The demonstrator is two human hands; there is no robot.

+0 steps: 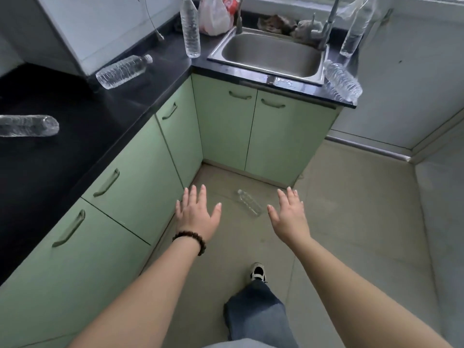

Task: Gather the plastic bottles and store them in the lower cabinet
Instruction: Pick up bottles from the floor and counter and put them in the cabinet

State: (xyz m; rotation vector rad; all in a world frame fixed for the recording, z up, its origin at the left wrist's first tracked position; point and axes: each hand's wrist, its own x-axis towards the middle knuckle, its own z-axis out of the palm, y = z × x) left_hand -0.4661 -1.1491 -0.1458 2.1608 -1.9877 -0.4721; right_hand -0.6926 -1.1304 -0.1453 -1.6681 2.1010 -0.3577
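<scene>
Several clear plastic bottles are scattered about. One bottle (pixel 249 202) lies on the floor in the cabinet corner, between my hands. On the black counter, one bottle (pixel 123 71) lies near the white appliance, another (pixel 27 125) lies at the far left, and a tall one (pixel 190 28) stands left of the sink. A bottle (pixel 342 80) lies at the counter's right end and one (pixel 355 33) stands behind it. My left hand (pixel 197 213) and my right hand (pixel 288 212) hover open, palms down, holding nothing. The green lower cabinet doors (pixel 226 126) are all closed.
A steel sink (pixel 271 55) with a tap sits in the counter (pixel 75 136). Behind it lie a plastic bag (pixel 214 17) and crumpled rags (pixel 276 23). A white appliance (pixel 95 28) stands on the left counter. My foot (pixel 258 272) is on the beige floor.
</scene>
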